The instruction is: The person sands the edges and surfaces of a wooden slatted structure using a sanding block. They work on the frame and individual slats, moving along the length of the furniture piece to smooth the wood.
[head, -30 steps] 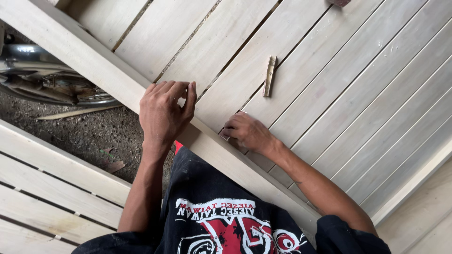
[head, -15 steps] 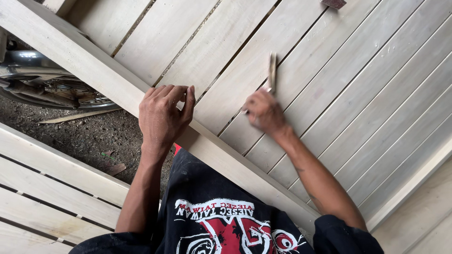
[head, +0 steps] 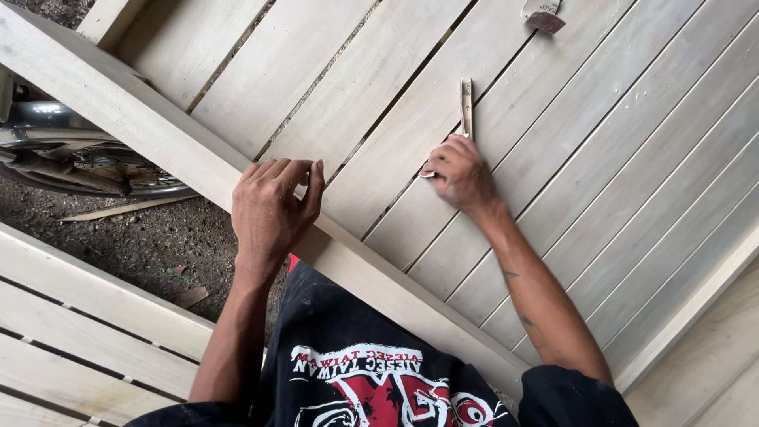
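Soft, even daylight; sharp focus

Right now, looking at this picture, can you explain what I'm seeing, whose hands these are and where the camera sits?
The camera is worn on a person's head and looks down, so both hands are that person's own. The left hand rests on the thick pale frame rail of a slatted wooden panel. The right hand lies on the slats, its fingers reaching a thin wooden stick; whether it grips it is unclear. A small piece of sandpaper lies near the top. Dirt ground shows on the left.
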